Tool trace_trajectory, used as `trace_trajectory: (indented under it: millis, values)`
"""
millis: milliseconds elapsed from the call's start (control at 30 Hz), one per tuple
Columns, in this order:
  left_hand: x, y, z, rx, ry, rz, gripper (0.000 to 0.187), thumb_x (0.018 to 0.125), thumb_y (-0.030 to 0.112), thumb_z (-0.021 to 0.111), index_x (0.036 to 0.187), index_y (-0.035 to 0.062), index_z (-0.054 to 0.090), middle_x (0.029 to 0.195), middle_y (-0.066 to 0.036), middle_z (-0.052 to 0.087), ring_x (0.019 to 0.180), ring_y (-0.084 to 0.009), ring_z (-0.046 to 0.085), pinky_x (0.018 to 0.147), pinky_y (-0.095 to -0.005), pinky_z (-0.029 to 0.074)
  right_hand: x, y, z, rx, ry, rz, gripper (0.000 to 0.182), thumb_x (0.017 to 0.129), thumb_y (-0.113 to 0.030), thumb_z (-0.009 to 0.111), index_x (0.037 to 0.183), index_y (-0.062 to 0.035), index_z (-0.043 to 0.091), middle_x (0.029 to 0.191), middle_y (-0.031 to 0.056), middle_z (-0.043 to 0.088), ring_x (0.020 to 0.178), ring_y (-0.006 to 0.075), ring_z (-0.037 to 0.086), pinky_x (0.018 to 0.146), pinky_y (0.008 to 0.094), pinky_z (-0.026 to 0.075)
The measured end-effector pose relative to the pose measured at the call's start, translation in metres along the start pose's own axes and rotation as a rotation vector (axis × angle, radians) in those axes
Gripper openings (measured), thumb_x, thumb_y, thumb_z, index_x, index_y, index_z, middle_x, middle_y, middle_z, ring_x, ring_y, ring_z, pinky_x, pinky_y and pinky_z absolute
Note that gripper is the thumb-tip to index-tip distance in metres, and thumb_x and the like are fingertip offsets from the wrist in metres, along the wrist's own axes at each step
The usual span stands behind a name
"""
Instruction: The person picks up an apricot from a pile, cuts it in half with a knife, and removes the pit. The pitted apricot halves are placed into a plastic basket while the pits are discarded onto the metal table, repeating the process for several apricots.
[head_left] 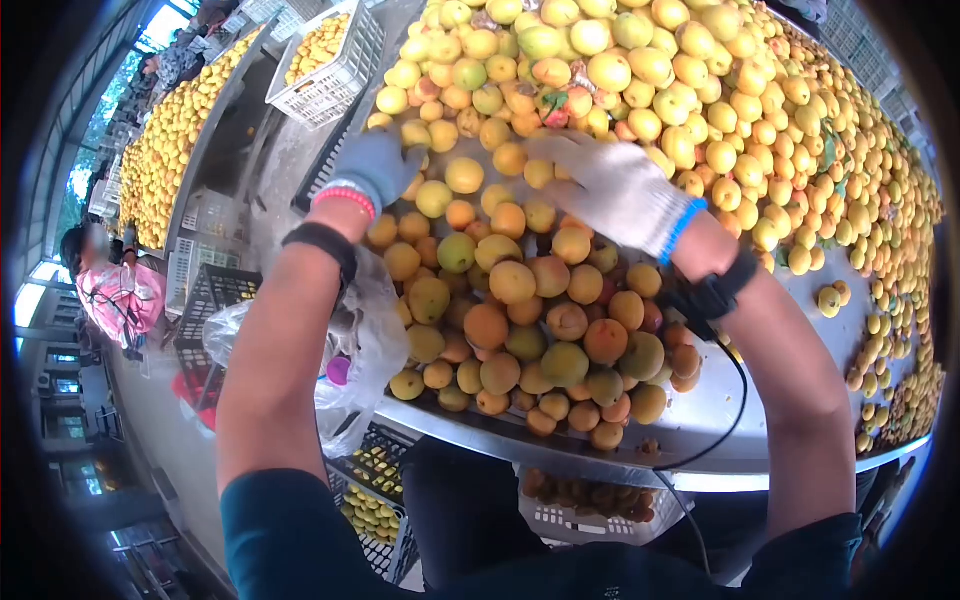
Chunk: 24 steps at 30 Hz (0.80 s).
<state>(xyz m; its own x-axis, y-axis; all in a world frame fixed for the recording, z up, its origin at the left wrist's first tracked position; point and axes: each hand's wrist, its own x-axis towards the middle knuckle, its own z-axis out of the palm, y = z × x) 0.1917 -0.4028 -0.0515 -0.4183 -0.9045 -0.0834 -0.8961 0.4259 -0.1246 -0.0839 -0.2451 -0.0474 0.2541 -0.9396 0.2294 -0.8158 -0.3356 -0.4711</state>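
Yellow and orange apricots (512, 283) lie heaped on a metal sorting table in front of me. My left hand (372, 168), in a grey-blue glove with a pink band at the wrist, is at the left edge of the heap. Its fingers look parted beside some yellow fruit, slightly blurred. Over the middle of the heap, my right hand (612, 190) wears a white knitted glove with a blue cuff. Its fingers reach left across the apricots, spread and blurred, and no fruit shows in their grasp.
A clear plastic bag (365, 345) hangs by the table's left edge. White crate (325, 75) with apricots stands at upper left. Below the table's metal rim (690, 482) is another crate (575, 525) with brown fruit. A person in pink (120, 295) is far left. A black cable (738, 400) hangs from my right wrist.
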Motion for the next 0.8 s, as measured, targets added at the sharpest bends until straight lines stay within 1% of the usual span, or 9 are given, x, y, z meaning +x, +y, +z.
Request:
trace_trajectory:
  millis: [67, 100, 333, 500, 600, 633, 667, 733, 800]
  values:
    - [0.0, 0.013, -0.003, 0.013, -0.09, -0.063, 0.063, 0.095, 0.052, 0.054, 0.122, -0.005, 0.058, 0.101, -0.029, 0.069, 0.1, -0.0453, 0.065, 0.089, -0.0496, 0.051, 0.028, -0.009, 0.015, -0.2, -0.125, 0.064, 0.046, 0.091, -0.031, 0.06, 0.133, -0.0136, 0.058, 0.121, 0.0133, 0.066, 0.105, 0.0347, 0.066, 0.087, 0.0427, 0.055]
    - [-0.002, 0.014, -0.005, -0.042, -0.134, -0.071, 0.066, 0.094, 0.057, 0.051, 0.119, -0.0033, 0.062, 0.116, -0.028, 0.067, 0.109, -0.0433, 0.064, 0.096, -0.0478, 0.05, 0.039, -0.008, 0.023, -0.207, -0.149, 0.077, 0.046, 0.091, -0.034, 0.058, 0.133, -0.014, 0.058, 0.121, 0.013, 0.066, 0.106, 0.035, 0.066, 0.088, 0.0442, 0.054]
    - [-0.039, 0.028, 0.005, -0.206, -0.4, 0.021, 0.076, 0.098, 0.063, 0.04, 0.136, -0.0004, 0.053, 0.13, -0.029, 0.06, 0.124, -0.0415, 0.056, 0.107, -0.0449, 0.042, 0.049, -0.027, 0.019, -0.205, -0.301, 0.122, 0.042, 0.094, -0.042, 0.053, 0.123, -0.0136, 0.064, 0.112, 0.0132, 0.071, 0.104, 0.0321, 0.067, 0.087, 0.0458, 0.053]
    - [-0.049, 0.035, 0.029, -0.206, -0.226, 0.017, 0.07, 0.1, 0.061, 0.04, 0.13, -0.0011, 0.053, 0.118, -0.03, 0.065, 0.113, -0.0461, 0.06, 0.097, -0.047, 0.048, 0.017, -0.01, 0.022, -0.099, -0.203, 0.087, 0.043, 0.095, -0.044, 0.052, 0.125, -0.0158, 0.064, 0.109, 0.016, 0.071, 0.101, 0.0348, 0.067, 0.087, 0.0463, 0.053]
    - [-0.048, 0.052, 0.026, -0.285, -0.33, -0.002, 0.077, 0.098, 0.063, 0.041, 0.141, -0.0004, 0.048, 0.135, -0.03, 0.056, 0.121, -0.045, 0.057, 0.106, -0.047, 0.043, -0.007, -0.001, 0.013, -0.066, -0.197, 0.118, 0.044, 0.094, -0.045, 0.053, 0.129, -0.0188, 0.064, 0.112, 0.0173, 0.07, 0.1, 0.0374, 0.067, 0.086, 0.0461, 0.053]
    - [-0.052, 0.06, 0.027, -0.403, -0.268, 0.017, 0.064, 0.101, 0.052, 0.044, 0.142, 0.0034, 0.048, 0.142, -0.028, 0.05, 0.116, -0.0469, 0.06, 0.105, -0.0461, 0.045, -0.011, 0.006, 0.008, -0.011, -0.204, 0.1, 0.044, 0.095, -0.042, 0.055, 0.13, -0.0174, 0.064, 0.11, 0.0171, 0.071, 0.097, 0.0353, 0.068, 0.084, 0.0444, 0.054]
    - [-0.041, 0.045, 0.054, -0.024, -0.076, 0.484, 0.049, 0.103, 0.037, 0.045, 0.141, 0.0066, 0.049, 0.149, -0.028, 0.043, 0.121, -0.0466, 0.056, 0.105, -0.0451, 0.045, -0.02, 0.012, 0.002, 0.043, -0.207, 0.088, 0.043, 0.095, -0.039, 0.057, 0.131, -0.0161, 0.063, 0.107, 0.0169, 0.071, 0.094, 0.0331, 0.069, 0.082, 0.0428, 0.055]
    - [-0.054, 0.076, 0.038, -0.571, 0.024, 0.468, 0.042, 0.103, 0.029, 0.046, 0.139, 0.0088, 0.052, 0.154, -0.026, 0.037, 0.128, -0.0455, 0.05, 0.107, -0.0439, 0.044, -0.045, -0.026, -0.052, 0.29, -0.257, 0.415, 0.042, 0.096, -0.037, 0.057, 0.131, -0.0154, 0.064, 0.104, 0.0128, 0.073, 0.09, 0.0242, 0.07, 0.081, 0.0362, 0.055]
    - [-0.065, 0.118, 0.014, -0.788, -0.08, 0.196, 0.044, 0.101, 0.032, 0.05, 0.14, 0.0107, 0.053, 0.153, -0.022, 0.04, 0.133, -0.041, 0.047, 0.11, -0.041, 0.04, -0.073, 0.011, -0.044, 0.161, 0.024, 0.24, 0.037, 0.098, -0.03, 0.058, 0.128, -0.0088, 0.066, 0.097, 0.0092, 0.072, 0.082, 0.0176, 0.068, 0.076, 0.0298, 0.056]
